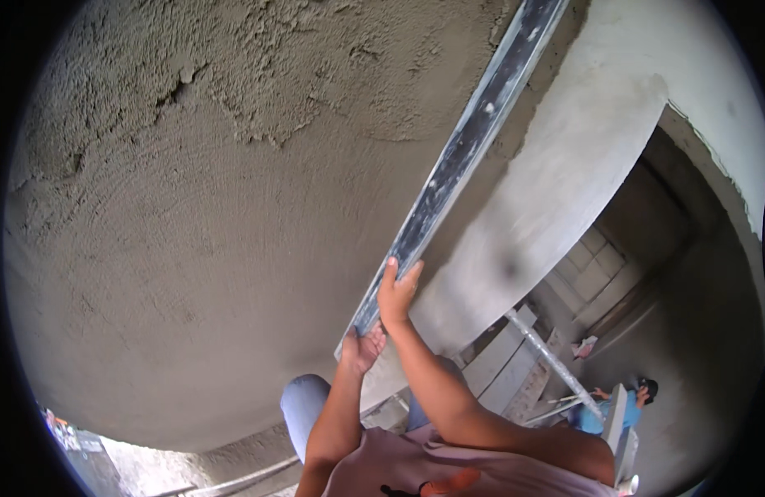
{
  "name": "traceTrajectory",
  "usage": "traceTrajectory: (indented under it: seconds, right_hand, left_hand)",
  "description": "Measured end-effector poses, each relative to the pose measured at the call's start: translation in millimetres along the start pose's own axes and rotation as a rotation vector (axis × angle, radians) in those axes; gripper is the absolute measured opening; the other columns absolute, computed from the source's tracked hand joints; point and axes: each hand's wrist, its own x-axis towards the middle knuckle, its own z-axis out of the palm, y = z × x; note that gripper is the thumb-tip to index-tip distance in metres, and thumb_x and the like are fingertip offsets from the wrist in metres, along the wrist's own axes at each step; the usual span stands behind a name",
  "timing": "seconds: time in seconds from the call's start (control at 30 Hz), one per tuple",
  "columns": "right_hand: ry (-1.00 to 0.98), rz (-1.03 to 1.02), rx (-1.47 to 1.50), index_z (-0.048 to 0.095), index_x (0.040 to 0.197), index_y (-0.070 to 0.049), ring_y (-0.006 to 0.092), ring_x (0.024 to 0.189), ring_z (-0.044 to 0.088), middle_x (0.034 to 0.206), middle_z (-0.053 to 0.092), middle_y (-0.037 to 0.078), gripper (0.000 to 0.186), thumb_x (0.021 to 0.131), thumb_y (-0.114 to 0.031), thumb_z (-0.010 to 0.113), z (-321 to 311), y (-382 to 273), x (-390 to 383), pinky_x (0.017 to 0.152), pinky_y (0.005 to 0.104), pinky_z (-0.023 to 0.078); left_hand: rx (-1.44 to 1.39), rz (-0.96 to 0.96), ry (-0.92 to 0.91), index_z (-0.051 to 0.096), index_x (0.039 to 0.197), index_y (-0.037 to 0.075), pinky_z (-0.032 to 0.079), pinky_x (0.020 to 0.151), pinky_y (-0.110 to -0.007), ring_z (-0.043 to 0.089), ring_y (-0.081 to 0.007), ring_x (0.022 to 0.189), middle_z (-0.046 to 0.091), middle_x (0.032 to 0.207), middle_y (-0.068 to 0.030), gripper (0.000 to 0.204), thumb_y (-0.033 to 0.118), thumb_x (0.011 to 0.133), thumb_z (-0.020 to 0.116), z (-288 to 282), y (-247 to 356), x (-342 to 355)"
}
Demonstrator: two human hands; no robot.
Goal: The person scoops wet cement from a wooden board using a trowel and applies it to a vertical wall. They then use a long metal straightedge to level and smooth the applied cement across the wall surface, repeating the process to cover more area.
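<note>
A long metal straightedge point(448, 174), smeared with plaster, slants from the upper right down to my hands. It lies along the wall of fresh grey plaster point(208, 248), near that plaster's right edge. My left hand point(363, 348) grips the bar close to its lower end, with the thumb on one side and the fingers on the other. A little higher, my right hand point(398, 294) is closed round the same bar, its thumb resting on the dark face. Rough, lumpy plaster covers the top left of the wall; lower down the surface is smoother.
To the right runs a smooth pale wall band point(548, 190), bordering an opening with a lower area beyond. Below on the right, a metal pole point(556, 364) slants past a person in a blue shirt point(593, 417). Scaffold tubes point(241, 480) cross the bottom left.
</note>
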Motion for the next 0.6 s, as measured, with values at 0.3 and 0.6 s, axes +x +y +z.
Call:
traceTrajectory:
  seconds: [0.3, 0.6]
  right_hand:
    - [-0.006, -0.177, -0.014, 0.023, 0.134, 0.02, 0.0472, 0.129, 0.034, 0.133, 0.034, 0.042, 0.08, 0.094, -0.045, 0.048, -35, -91, 74, 0.109, 0.043, 0.026]
    - [0.16, -0.297, -0.054, 0.023, 0.133, 0.022, 0.0477, 0.127, 0.037, 0.131, 0.036, 0.042, 0.081, 0.093, -0.044, 0.048, -28, -113, 125, 0.107, 0.042, 0.028]
  left_hand:
    - [0.032, 0.123, 0.074, 0.047, 0.115, -0.001, 0.052, 0.075, -0.04, 0.063, -0.0179, 0.071, 0.065, 0.091, -0.0124, 0.058, 0.043, 0.102, 0.011, 9, 7, -5]
    - [-0.01, 0.184, 0.164, 0.05, 0.112, 0.006, 0.052, 0.074, -0.038, 0.065, -0.017, 0.07, 0.067, 0.093, -0.011, 0.049, 0.042, 0.102, 0.018, 14, -4, -13]
